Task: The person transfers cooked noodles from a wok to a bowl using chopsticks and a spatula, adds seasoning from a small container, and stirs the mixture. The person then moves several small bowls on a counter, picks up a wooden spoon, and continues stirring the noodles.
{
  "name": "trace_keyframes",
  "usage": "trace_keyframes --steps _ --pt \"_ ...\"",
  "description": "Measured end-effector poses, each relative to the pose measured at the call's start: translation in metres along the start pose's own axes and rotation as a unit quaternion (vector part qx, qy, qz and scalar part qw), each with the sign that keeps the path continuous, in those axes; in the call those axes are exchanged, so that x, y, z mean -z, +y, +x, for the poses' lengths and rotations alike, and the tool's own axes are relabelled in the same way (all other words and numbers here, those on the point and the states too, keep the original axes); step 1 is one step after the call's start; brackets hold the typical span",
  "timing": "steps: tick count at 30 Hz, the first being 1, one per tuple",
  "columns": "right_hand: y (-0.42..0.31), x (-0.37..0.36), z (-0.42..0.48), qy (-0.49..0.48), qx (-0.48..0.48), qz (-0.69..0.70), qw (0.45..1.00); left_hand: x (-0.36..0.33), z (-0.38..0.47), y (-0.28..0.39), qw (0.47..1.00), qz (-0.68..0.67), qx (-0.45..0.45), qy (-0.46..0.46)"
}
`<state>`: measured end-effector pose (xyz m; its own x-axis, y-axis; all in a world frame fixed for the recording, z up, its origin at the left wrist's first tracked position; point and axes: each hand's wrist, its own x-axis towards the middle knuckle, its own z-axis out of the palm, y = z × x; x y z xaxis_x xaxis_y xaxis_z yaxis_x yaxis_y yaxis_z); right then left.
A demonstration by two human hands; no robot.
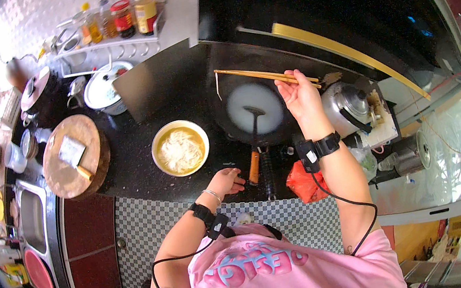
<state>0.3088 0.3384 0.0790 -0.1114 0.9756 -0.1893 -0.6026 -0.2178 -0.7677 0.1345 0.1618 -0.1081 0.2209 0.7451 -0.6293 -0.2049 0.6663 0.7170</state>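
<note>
My right hand (295, 91) grips a pair of wooden chopsticks (252, 74), raised over the back of the stove, and a single noodle hangs from their tips. Below them a wok (239, 129) holds cloudy, whitish liquid. A wok spatula with a wooden handle (254, 168) rests in it, its blade in the liquid. My left hand (229, 181) hovers at the counter's front edge with curled fingers and nothing visible in it. To the left of the wok, a bowl (202, 131) of pale noodles in yellowish broth stands on the black counter (135, 167).
A kettle (348, 108) stands right of the wok, a red plastic bag (305, 182) nearer me. At left are a round chopping board (55, 170) bearing a cleaver (72, 150), a lidded enamel pot (104, 91) and a sink (33, 220). Bottles line a wall rack (108, 45); a range hood overhangs the stove.
</note>
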Motion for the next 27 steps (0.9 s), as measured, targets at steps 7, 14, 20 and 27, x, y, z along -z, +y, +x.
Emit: trace_keyframes --steps 7,14,20,27 --pt "0.100 -0.030 -0.029 -0.056 0.009 -0.195 0.979 0.119 -0.014 -0.042 0.975 -0.105 -0.009 0.198" --pt "0.227 -0.040 -0.054 -0.273 0.105 -0.577 0.763 0.171 -0.014 -0.040 0.969 -0.089 -0.032 0.229" --pt "0.257 -0.053 -0.059 -0.301 0.110 -0.582 0.747 0.183 0.003 -0.048 0.959 -0.138 -0.091 0.228" --pt "0.240 -0.049 -0.056 -0.217 0.194 -0.589 0.753 0.206 0.000 -0.047 0.954 -0.126 -0.124 0.242"
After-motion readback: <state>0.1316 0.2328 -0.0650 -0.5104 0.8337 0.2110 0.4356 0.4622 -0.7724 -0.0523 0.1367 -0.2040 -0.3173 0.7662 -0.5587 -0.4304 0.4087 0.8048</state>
